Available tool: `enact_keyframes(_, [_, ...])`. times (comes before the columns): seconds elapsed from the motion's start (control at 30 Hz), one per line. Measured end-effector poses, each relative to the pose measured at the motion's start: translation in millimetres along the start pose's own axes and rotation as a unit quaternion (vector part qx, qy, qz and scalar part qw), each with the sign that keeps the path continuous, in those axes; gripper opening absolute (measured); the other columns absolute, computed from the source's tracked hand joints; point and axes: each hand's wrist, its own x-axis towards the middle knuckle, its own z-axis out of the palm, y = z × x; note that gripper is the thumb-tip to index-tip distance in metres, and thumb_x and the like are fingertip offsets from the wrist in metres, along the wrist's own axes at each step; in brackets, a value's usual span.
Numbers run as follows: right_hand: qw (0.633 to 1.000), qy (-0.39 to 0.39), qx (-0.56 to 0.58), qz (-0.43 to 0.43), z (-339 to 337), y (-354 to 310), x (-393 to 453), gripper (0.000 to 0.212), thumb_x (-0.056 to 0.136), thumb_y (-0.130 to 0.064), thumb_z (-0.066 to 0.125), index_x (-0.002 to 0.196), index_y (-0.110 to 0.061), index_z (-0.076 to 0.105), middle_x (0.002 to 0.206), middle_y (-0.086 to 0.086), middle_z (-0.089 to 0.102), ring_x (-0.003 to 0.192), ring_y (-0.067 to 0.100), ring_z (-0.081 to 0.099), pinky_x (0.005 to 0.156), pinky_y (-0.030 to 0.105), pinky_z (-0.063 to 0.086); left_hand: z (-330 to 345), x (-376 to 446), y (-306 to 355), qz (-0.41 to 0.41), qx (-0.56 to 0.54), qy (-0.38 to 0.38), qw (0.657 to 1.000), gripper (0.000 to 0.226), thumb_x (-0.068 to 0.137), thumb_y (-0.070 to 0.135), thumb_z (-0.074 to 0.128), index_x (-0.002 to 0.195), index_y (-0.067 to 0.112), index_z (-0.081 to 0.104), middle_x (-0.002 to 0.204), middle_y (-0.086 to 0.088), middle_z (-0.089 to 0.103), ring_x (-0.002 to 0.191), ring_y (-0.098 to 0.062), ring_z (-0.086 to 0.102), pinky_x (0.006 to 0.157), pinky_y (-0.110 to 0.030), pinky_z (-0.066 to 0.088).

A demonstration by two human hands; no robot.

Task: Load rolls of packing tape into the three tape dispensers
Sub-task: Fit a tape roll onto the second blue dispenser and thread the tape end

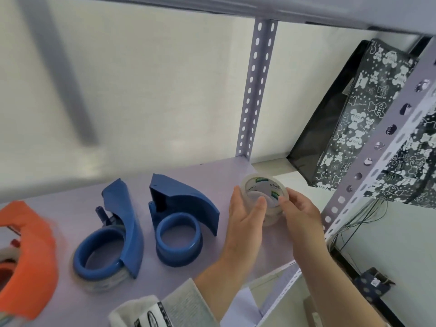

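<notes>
While both hands are up at the right end of the shelf (238,171), I log this as a pick-up of the next roll. Clear tape roll (263,194) is held between them, just above the shelf surface, right of the blue dispensers. Left hand (245,215) cups its near-left side, fingers curled round the rim. Right hand (298,214) pinches the right rim with thumb and fingertips. Two-handed hold probably to steady it, maybe to find the tape end; can't tell which.

Roll's core axis tilts up and toward the camera, so the open core and printed inner label face me. There may be a second roll stacked under it; too blurred to say.

Right blue dispenser (180,223) lies on its side, hub ring facing up, empty, handy for dropping a roll on. My guess is it's the target. Left blue dispenser (111,246) lies the same way, clear tape showing under its ring, so I judge it loaded. Orange dispenser (26,258) at the left edge seems to carry tape too, partly cropped.

Patterned black bag (368,119) leans behind the shelf post (256,90).
</notes>
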Motion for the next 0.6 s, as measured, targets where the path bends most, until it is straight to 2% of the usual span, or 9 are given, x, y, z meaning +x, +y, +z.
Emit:
enact_keyframes(0.07, [0.998,0.018,0.006,-0.063,1.2,-9.3,-24.5,0.029,0.092,-0.018,0.056,0.118,-0.029,0.062,0.104,-0.015,0.070,0.099,0.003,0.065,0.084,0.026,0.049,-1.9,-11.7,7.0,0.027,-0.005,-0.012,1.000,0.085,0.071,0.056,0.057,0.143,0.043,0.014,0.152,0.014,0.029,0.139,-0.003,0.027,0.118,-0.038,0.024])
enact_keyframes(0.17, [0.985,0.044,0.068,-0.153,10.2,-20.5,-64.5,0.046,0.093,-0.010,0.055,0.131,-0.035,0.051,0.119,-0.023,0.064,0.112,-0.008,0.057,0.091,0.017,0.047,-8.8,-45.0,21.7,0.107,0.024,-0.048,0.993,0.081,0.078,0.054,0.054,0.144,0.046,0.007,0.152,0.029,0.018,0.140,0.009,0.015,0.119,-0.038,0.016])
enact_keyframes(0.23, [0.973,0.039,0.130,-0.189,17.9,-22.4,-83.5,0.052,0.092,-0.002,0.057,0.132,-0.034,0.049,0.123,-0.022,0.064,0.117,-0.005,0.056,0.094,0.018,0.049,-19.6,-71.2,29.9,0.189,0.047,-0.040,0.980,0.077,0.082,0.051,0.052,0.144,0.047,0.007,0.154,0.029,0.012,0.143,0.005,0.010,0.119,-0.040,0.016])
enact_keyframes(0.3, [0.966,0.002,0.142,-0.217,30.6,-22.0,-98.9,0.054,0.086,-0.005,0.061,0.132,-0.030,0.051,0.129,-0.017,0.062,0.123,0.004,0.055,0.101,0.026,0.046,-36.0,-89.8,32.8,0.232,0.040,0.017,0.972,0.076,0.079,0.049,0.057,0.142,0.049,0.015,0.154,0.027,0.017,0.143,0.002,0.015,0.118,-0.040,0.023])
enact_keyframes(0.4, [0.971,-0.072,0.090,-0.209,53.1,-18.2,-111.6,0.054,0.079,-0.018,0.063,0.128,-0.038,0.054,0.128,-0.023,0.062,0.121,0.003,0.057,0.100,0.027,0.047,-63.5,-101.5,24.4,0.207,0.011,0.118,0.971,0.082,0.069,0.045,0.063,0.140,0.051,0.021,0.148,0.033,0.028,0.139,0.007,0.024,0.116,-0.038,0.029])
enact_keyframes(0.5, [0.978,-0.120,0.017,-0.172,70.1,-14.2,-115.5,0.050,0.083,-0.017,0.069,0.122,-0.045,0.054,0.116,-0.037,0.061,0.111,-0.011,0.058,0.095,0.016,0.049,-86.0,-104.3,14.1,0.191,0.029,0.168,0.967,0.082,0.064,0.046,0.059,0.138,0.048,0.022,0.148,0.027,0.031,0.141,0.001,0.024,0.114,-0.022,0.026])
enact_keyframes(0.6, [0.979,-0.133,-0.040,-0.152,79.5,-14.3,-117.4,0.050,0.084,-0.016,0.065,0.115,-0.053,0.051,0.109,-0.048,0.057,0.107,-0.019,0.055,0.090,0.009,0.045,-98.8,-106.8,8.8,0.143,-0.008,0.169,0.975,0.086,0.064,0.046,0.063,0.139,0.046,0.022,0.149,0.031,0.028,0.137,0.009,0.025,0.119,-0.036,0.021])
